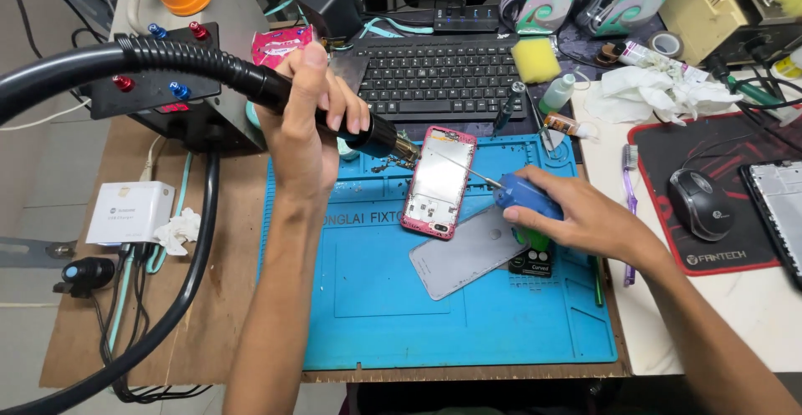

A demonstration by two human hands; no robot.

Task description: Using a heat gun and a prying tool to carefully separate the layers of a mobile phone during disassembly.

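My left hand (305, 118) grips a black hot-air gun handle (368, 135) with a ribbed black hose (125, 56); its metal nozzle (407, 153) points at the top left of a pink-framed phone body (439, 183) lying open on the blue work mat (451, 306). My right hand (576, 215) holds a blue-handled tool (526, 198) whose thin metal tip (468, 169) reaches onto the phone's inside. A grey phone back panel (468, 252) lies just below the phone, partly under my right hand.
A black keyboard (443, 73) sits behind the mat, with a yellow sponge (535, 58) and small bottles (558, 93) beside it. The hot-air station (167, 89) stands at the left, a white box (129, 212) in front of it. A mouse (700, 204) rests on a black-red pad (718, 256).
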